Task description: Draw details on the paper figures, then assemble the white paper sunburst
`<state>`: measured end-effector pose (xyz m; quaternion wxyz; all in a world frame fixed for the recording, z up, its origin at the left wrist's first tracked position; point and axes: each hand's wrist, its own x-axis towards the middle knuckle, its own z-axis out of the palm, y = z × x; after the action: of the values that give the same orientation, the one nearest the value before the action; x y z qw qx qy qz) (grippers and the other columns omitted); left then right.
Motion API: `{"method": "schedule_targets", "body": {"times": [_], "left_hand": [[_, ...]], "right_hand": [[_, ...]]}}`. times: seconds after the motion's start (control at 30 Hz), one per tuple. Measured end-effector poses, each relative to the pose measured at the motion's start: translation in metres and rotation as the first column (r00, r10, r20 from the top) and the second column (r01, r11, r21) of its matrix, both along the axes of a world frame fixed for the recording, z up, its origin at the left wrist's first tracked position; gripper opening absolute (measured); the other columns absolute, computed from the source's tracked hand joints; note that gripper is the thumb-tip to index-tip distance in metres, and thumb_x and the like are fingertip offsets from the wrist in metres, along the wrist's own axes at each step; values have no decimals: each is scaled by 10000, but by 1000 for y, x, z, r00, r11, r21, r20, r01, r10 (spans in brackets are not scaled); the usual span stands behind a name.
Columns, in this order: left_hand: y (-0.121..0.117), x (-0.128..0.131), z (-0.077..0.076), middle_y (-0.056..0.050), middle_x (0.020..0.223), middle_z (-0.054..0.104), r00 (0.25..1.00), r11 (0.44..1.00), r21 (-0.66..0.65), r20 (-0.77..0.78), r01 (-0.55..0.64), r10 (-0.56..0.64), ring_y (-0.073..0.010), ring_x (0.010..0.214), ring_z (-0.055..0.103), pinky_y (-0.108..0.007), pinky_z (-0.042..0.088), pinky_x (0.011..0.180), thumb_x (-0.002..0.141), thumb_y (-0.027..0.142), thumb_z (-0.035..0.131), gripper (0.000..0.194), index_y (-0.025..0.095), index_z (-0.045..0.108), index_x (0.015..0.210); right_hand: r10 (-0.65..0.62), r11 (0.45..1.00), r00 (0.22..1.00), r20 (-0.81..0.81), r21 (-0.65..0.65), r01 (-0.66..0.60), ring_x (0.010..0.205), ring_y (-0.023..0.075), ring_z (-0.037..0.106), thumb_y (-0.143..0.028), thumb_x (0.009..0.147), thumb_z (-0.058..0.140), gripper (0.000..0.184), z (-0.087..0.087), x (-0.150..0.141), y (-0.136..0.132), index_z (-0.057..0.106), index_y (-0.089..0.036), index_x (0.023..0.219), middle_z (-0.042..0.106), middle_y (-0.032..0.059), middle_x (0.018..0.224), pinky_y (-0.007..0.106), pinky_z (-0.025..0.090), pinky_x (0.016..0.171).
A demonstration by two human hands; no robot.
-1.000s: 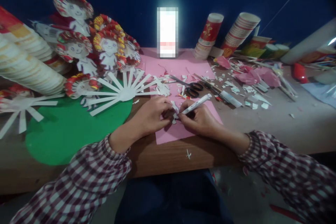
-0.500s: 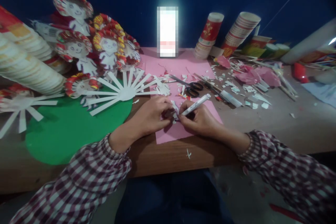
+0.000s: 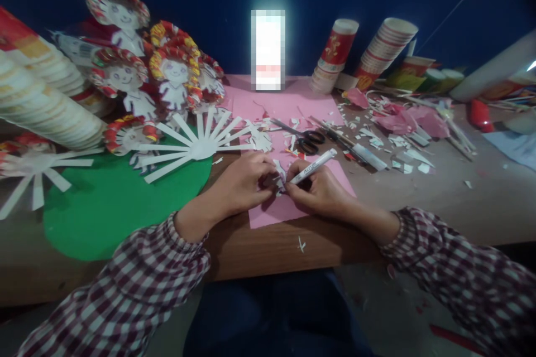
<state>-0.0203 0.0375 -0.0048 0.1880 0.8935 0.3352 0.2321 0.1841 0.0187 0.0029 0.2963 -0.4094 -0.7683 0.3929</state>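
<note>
My right hand [image 3: 316, 188] is closed around a white marker [image 3: 312, 167] lettered "Acrylic", its tip end down among the fingers. A small white paper cutout [image 3: 280, 170] with dark marks lies between my hands; my left hand [image 3: 247, 184] grips it by its left edge with bent fingers. Much of the cutout is hidden behind the fingers. Under both hands lies a pink paper sheet [image 3: 268, 218]. Black-handled scissors [image 3: 309, 141] rest just beyond my right hand. To the left, a white fan-shaped paper piece with cut strips [image 3: 202, 149] sits on a round green sheet [image 3: 125, 212].
Paper dolls [image 3: 173, 75] with red and yellow rims stand at the back left beside stacked paper cups [image 3: 46, 95]. A bright blurred screen [image 3: 268, 50] stands behind the pink paper. More cup stacks [image 3: 387, 47], pens [image 3: 355, 148] and paper scraps [image 3: 406, 162] are to the right.
Almost nothing differs. The whole view has shifted very slightly; both hands keep their hold on the cutout and the marker.
</note>
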Motion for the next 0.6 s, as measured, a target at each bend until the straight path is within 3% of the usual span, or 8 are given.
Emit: {"method": "schedule_targets", "body": {"times": [0.6], "left_hand": [[0, 0, -1, -59, 919, 624, 1000, 1000, 11, 22, 3, -4, -192, 880, 558, -343, 455, 798, 761, 198, 640, 83, 169, 659, 837]], "right_hand": [[16, 999, 1000, 24, -32, -15, 530, 81, 452, -182, 782, 551, 22, 0, 1, 0, 546, -165, 769, 513, -47, 585, 209, 362, 528]]}}
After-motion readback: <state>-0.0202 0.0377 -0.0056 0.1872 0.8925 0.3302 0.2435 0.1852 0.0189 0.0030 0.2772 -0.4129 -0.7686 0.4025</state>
